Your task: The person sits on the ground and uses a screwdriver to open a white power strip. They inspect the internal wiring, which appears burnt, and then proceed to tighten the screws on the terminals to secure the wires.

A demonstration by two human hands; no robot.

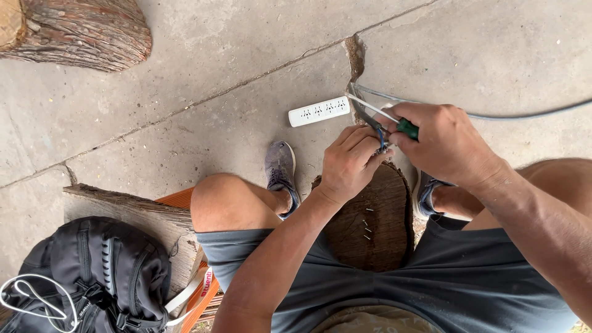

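Head view, looking down at my lap. My right hand (447, 145), right of centre, is closed around the green handles of a pair of pliers (377, 123), whose dark nose points toward the upper left. My left hand (350, 161), at centre, pinches the end of a thin wire (382, 140) between thumb and fingertips, just under the pliers' nose. The grey cable (493, 115) runs from this spot out to the right edge of the frame. Both hands hover above a dark log round (376, 216) standing between my knees; a few small nails (366, 223) lie on its top.

Risks, as I judge them: the pliers' nose sits very close to the left fingertips, so a slip of the tool could nip them; too hard a squeeze could sever the fine wire; the loose nails could roll off the round.

A white power strip (319, 111) lies on the floor just above and left of the hands.

Surface and surroundings: a cracked concrete floor (185, 74) with a seam crossing diagonally. A rough log (80, 31) lies in the upper left corner. A black backpack (86, 277) rests in the lower left, beside a split piece of timber (148, 222) and an orange object I cannot identify.
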